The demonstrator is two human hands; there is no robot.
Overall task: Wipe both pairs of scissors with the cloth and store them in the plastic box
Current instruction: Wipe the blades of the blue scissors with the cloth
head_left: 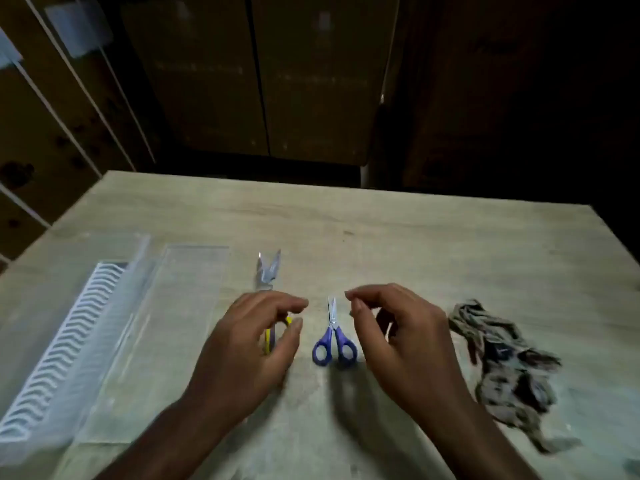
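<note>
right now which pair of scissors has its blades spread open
The yellow-handled scissors beside the clear plastic lid: blades form a V. The small purple-handled scissors' blades are closed.

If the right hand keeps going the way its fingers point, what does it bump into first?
Probably the purple scissors: the right hand points leftward above their blades. How high it hovers is unclear.

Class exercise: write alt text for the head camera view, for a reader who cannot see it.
Two bare hands, the left hand and right hand, hover over yellow-handled scissors and blue-handled scissors on a wooden table. A clear plastic box lies left, a crumpled cloth right.
</note>
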